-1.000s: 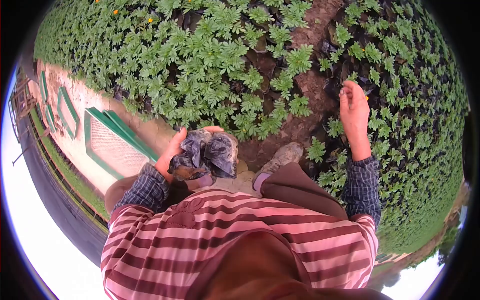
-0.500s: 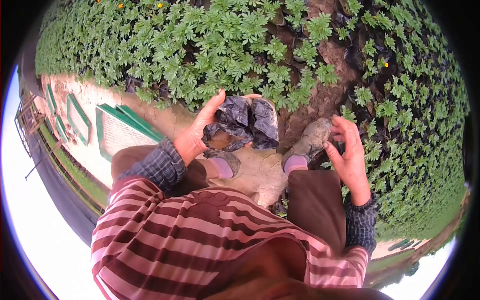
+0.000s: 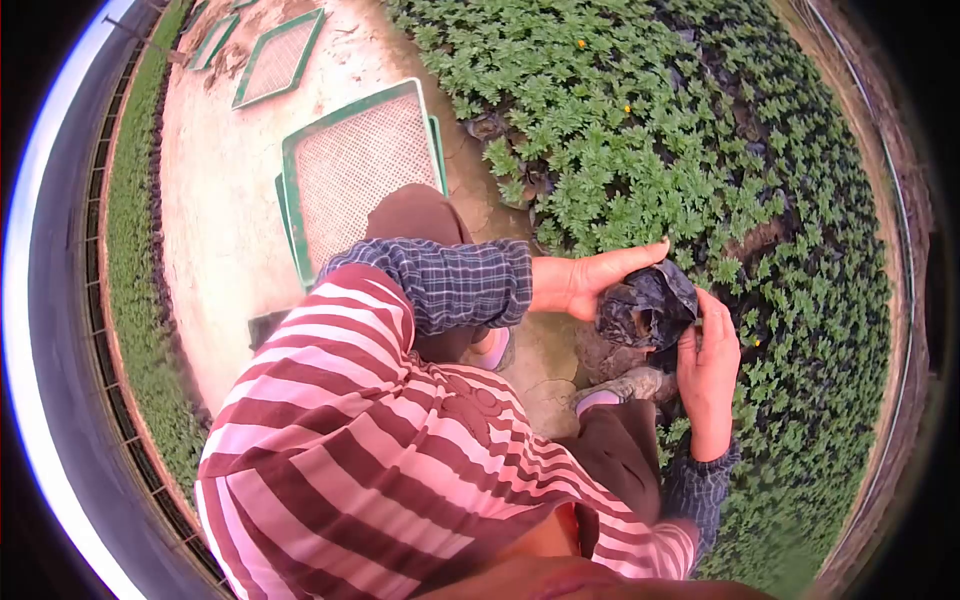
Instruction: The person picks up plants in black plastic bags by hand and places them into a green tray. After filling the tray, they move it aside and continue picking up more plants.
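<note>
- Black plastic bag (image 3: pixel 655 300), crumpled and with an open mouth, right of the frame's centre, between the two hands
- Left hand (image 3: pixel 585 283) reaches in from the left and carries the bag; its thumb lies stretched along the upper edge, the other fingers clamped on the bag from beneath, mostly hidden
- Right hand (image 3: pixel 708 365) at the bag's right side, fingertips against its edge; cannot tell whether the fingers grip it
- Leafy green plants (image 3: pixel 610 160) fill the upper right and right of the frame, with a few orange flowers
- Green-framed mesh tray (image 3: pixel 355 170) at upper centre-left on pale ground (image 3: pixel 215 250), a smaller-looking mesh tray (image 3: pixel 280 60) beyond
- Muddy shoe (image 3: pixel 635 385) just below the bag
</note>
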Motion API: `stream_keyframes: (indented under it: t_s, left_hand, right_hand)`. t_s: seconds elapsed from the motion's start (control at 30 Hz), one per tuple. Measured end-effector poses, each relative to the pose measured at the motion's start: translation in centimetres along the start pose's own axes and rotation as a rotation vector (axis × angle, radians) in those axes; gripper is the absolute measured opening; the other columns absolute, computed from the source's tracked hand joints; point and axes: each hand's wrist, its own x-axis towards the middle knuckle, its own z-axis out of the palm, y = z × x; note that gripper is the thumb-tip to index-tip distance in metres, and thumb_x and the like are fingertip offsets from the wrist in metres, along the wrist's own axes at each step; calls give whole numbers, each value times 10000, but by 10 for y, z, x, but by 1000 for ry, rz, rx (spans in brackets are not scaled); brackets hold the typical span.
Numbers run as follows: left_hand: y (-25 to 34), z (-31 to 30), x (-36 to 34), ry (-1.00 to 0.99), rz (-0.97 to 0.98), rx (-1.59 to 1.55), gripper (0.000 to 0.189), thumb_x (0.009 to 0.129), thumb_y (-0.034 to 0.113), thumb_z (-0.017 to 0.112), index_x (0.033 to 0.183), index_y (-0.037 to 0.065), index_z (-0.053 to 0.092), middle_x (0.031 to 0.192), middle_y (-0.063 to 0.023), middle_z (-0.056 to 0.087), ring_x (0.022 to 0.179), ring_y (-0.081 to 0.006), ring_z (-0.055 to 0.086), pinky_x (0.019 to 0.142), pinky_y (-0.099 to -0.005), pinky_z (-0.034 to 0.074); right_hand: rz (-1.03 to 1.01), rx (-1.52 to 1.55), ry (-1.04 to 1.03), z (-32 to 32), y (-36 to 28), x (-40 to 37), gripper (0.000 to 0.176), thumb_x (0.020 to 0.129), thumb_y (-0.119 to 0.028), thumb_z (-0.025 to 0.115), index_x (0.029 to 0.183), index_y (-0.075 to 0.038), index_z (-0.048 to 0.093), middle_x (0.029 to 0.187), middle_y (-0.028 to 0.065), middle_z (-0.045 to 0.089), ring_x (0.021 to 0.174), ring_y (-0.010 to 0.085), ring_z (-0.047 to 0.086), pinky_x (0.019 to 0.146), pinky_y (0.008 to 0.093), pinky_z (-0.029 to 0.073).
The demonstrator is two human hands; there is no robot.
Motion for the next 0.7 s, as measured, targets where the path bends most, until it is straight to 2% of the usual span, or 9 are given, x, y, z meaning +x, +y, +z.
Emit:
stream_keyframes:
  t_s: [0.13,0.17,0.27,0.4,0.47,0.57,0.67,0.7]
  left_hand:
    - [2,31,-36,-127,106,-13,590,875,640,485,1031,98,658,1012,-90,684,868,-232,650,761,-447,538]
    - [1,33,-42,-190,135,-9,577,887,631,472,1018,100,658,1007,-90,683,877,-231,648,758,-449,539]
    - [-3,40,-67,-276,177,-61,599,888,643,451,1036,95,645,1024,-112,674,880,-248,650,769,-486,543]
    - [-12,33,-91,-369,216,-128,652,883,671,420,1101,89,619,1076,-138,655,940,-292,642,796,-524,532]
    - [-16,30,-100,-409,218,-154,683,888,684,379,1144,89,597,1129,-151,633,982,-315,630,811,-549,519]
    - [-17,34,-111,-513,178,-207,703,895,689,340,1189,92,567,1161,-160,616,1017,-332,617,823,-572,505]
    - [-15,35,-113,-560,165,-178,685,909,662,338,1196,78,552,1151,-176,615,1016,-337,618,826,-581,501]
    - [-13,33,-110,-545,139,-136,668,913,647,357,1187,70,554,1149,-182,614,1017,-337,618,826,-584,500]
  right_hand:
    - [-108,-157,72,-19,-68,6,431,889,-76,558,1295,4,441,1186,229,533,1068,416,536,904,448,440]
    - [-102,-171,68,-23,-81,6,434,890,-61,545,1304,5,429,1192,229,532,1074,414,536,903,448,440]
    - [-82,-248,90,-26,-116,6,425,871,5,509,1292,0,452,1171,225,554,1054,404,560,882,436,459]
    - [-197,-438,83,-23,-132,7,425,828,65,464,1246,4,506,1138,204,601,1015,386,602,844,420,488]
    - [-233,-462,83,-25,-122,8,420,827,72,456,1236,1,517,1117,196,615,996,374,615,834,409,496]
    - [-275,-409,151,-35,-153,13,438,832,96,435,1242,-12,543,1049,175,649,940,322,652,801,384,513]
    - [-371,-376,185,-43,-182,15,509,811,108,439,1279,-63,544,1035,171,646,898,330,654,774,388,514]
    - [-400,-415,44,-47,-186,16,552,793,113,450,1295,-98,540,1020,164,645,867,328,653,755,390,515]
